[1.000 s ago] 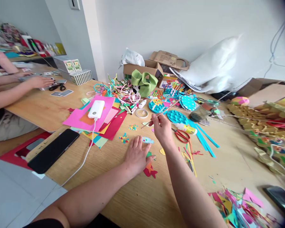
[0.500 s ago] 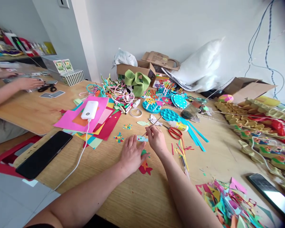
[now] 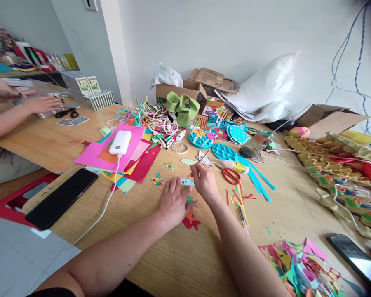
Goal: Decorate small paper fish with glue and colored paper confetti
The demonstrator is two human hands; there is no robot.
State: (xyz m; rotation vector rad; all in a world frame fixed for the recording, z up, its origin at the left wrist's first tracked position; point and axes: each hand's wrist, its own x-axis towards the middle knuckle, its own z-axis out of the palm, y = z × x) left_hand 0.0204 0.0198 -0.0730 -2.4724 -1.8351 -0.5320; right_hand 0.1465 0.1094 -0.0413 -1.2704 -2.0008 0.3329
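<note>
A thin wooden stick (image 3: 200, 161) is pinched in my right hand (image 3: 205, 181), its lower tip touching a small light-blue paper fish (image 3: 186, 181) with coloured dots. My left hand (image 3: 173, 202) lies flat with fingers stretched, its fingertips beside the blue paper. Partly under my left thumb are green, orange and red paper cutouts (image 3: 191, 222). Small heaps of paper dots (image 3: 157, 180) lie left of the blue piece. Just beyond it are a pale green paper fish (image 3: 188, 161) and a white drawn fish (image 3: 204, 158).
Red-handled scissors (image 3: 231, 176) and a glue bottle (image 3: 235, 166) lie to the right. Coloured paper sheets with a white power bank (image 3: 120, 142) and a black phone (image 3: 62, 199) are left. Paper scraps (image 3: 299, 264) pile at front right. A co-worker's hands (image 3: 45, 103) are at far left.
The whole view has shifted slightly, so things appear a little further right. My hands keep nearly the same pose, with the stick tip still at the blue paper.
</note>
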